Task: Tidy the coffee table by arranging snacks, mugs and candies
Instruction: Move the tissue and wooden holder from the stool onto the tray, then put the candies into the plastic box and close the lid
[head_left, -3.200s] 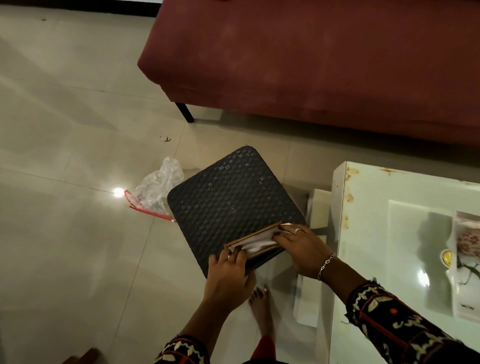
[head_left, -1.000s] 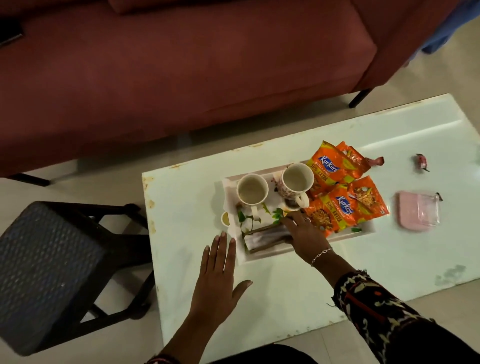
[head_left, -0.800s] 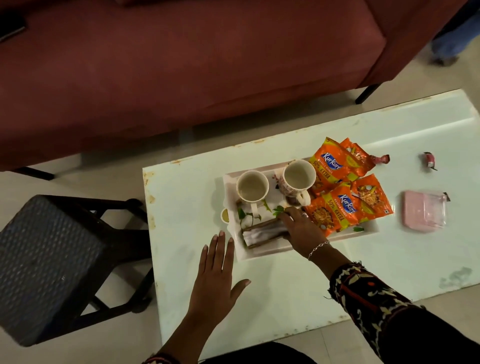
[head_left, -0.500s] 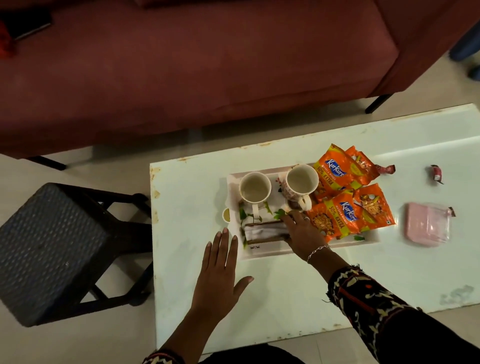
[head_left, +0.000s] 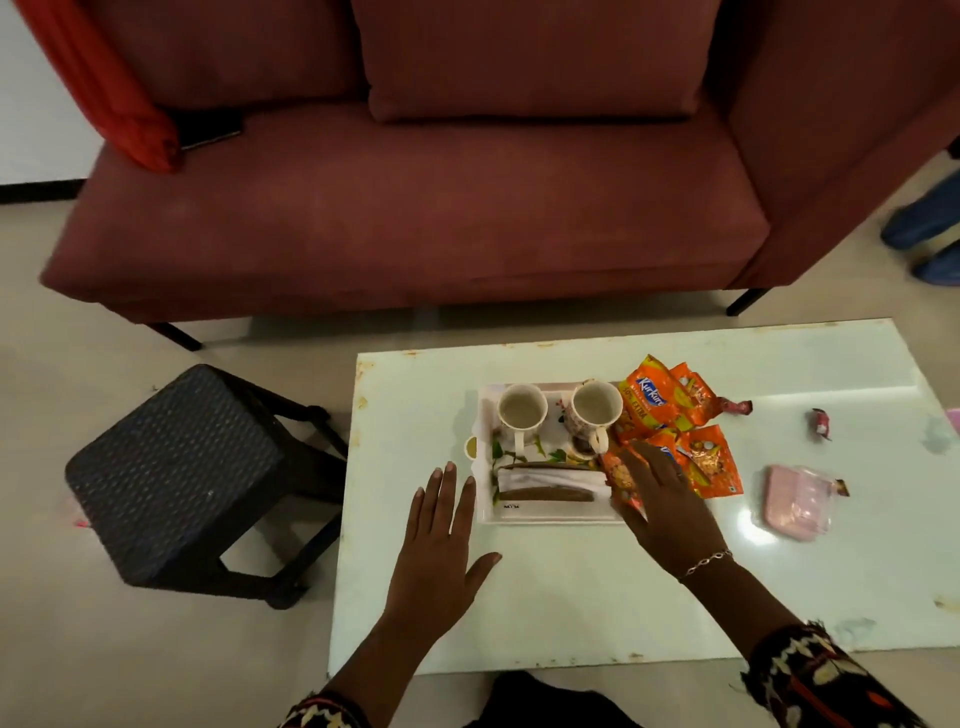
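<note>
A white flowered tray (head_left: 485, 512) sits on the pale coffee table (head_left: 571, 597). In it stand two mugs (head_left: 521, 410) (head_left: 595, 408), with a wooden napkin holder (head_left: 545, 486) lying in front of them. Several orange snack packets (head_left: 652, 402) lie at the tray's right end. My right hand (head_left: 662, 506) hovers open, fingers spread, over the tray's right front corner and the nearest packets. My left hand (head_left: 439, 540) is flat and open on the table just left of the tray. Two wrapped candies (head_left: 737, 407) (head_left: 821, 422) and a pink pouch (head_left: 797, 501) lie to the right.
A dark woven stool (head_left: 171, 467) stands on the floor left of the table. A maroon sofa (head_left: 415, 208) runs behind the table, with a red cloth (head_left: 119, 98) and a dark flat object (head_left: 210, 127) on its left end. A blue thing (head_left: 930, 228) sits at far right.
My right hand has let go of the napkin holder, now lying in the tray, and opened as it moved right toward the packets. The left hand stayed flat. The view tilted up.
</note>
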